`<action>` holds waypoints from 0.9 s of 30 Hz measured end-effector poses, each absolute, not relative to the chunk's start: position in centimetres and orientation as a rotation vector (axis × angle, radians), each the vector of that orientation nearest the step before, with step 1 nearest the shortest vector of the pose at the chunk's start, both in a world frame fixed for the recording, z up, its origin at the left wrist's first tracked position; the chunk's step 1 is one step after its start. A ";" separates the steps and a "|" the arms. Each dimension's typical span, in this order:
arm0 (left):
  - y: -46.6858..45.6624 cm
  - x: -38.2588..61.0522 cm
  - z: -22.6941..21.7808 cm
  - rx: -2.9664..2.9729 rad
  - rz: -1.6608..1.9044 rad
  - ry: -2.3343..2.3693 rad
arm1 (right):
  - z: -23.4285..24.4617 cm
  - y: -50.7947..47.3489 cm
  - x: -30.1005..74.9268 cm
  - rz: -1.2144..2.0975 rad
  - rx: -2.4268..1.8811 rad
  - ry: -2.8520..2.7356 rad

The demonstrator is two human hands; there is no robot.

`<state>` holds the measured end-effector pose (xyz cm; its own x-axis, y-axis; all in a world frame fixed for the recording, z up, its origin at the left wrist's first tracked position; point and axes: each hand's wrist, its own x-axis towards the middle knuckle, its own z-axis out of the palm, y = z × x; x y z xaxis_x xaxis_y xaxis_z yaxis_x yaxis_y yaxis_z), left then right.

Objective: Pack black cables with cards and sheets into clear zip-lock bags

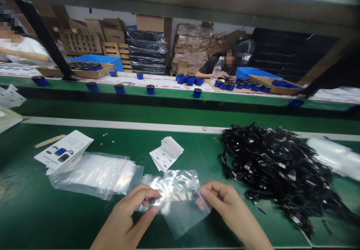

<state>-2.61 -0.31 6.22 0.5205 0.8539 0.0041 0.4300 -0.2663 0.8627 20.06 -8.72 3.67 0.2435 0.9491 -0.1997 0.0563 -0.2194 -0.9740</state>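
Observation:
A clear plastic bag (182, 212) is stretched between my two hands, low over the green bench. My left hand (131, 212) has its thumb and fingers closed on the bag's left part. At the right edge, my right hand (226, 201) pinches the plastic between thumb and fingers. Whether anything is inside the bag is hard to tell because of the glare. Just left of it lies a stack of clear zip bags (98, 175) with a red line near one end. Beyond the held bag sit several folded printed leaflets (168, 151).
A large heap of black cables (270, 171) lies to the right, beside a plastic roll (334, 154). More leaflets (64, 148) rest at left. Blue-and-black round devices (150, 89) stand along the far ledge. Two people sit across, behind slanted black posts (45, 40).

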 end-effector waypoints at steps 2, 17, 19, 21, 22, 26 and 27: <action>0.0 -0.4 7.2 1.880 0.501 0.946 | 3.6 -8.8 19.5 1.165 -1.479 -0.900; 0.8 1.3 2.2 2.060 0.536 1.060 | 1.6 -7.4 20.1 0.983 -1.390 -0.656; 0.7 1.3 3.0 2.086 0.599 1.059 | 1.8 -7.4 20.1 0.958 -1.379 -0.647; 0.5 1.3 4.0 2.085 0.574 1.048 | 2.1 -7.4 19.9 0.939 -1.360 -0.629; 0.3 1.3 4.4 2.052 0.520 1.032 | 2.2 -7.4 19.6 0.933 -1.346 -0.623; -0.8 1.7 5.3 1.741 0.364 0.948 | 2.6 -7.7 17.6 0.903 -1.340 -0.647; -1.0 1.8 5.3 1.678 0.376 0.920 | 2.7 -7.7 16.9 0.885 -1.348 -0.666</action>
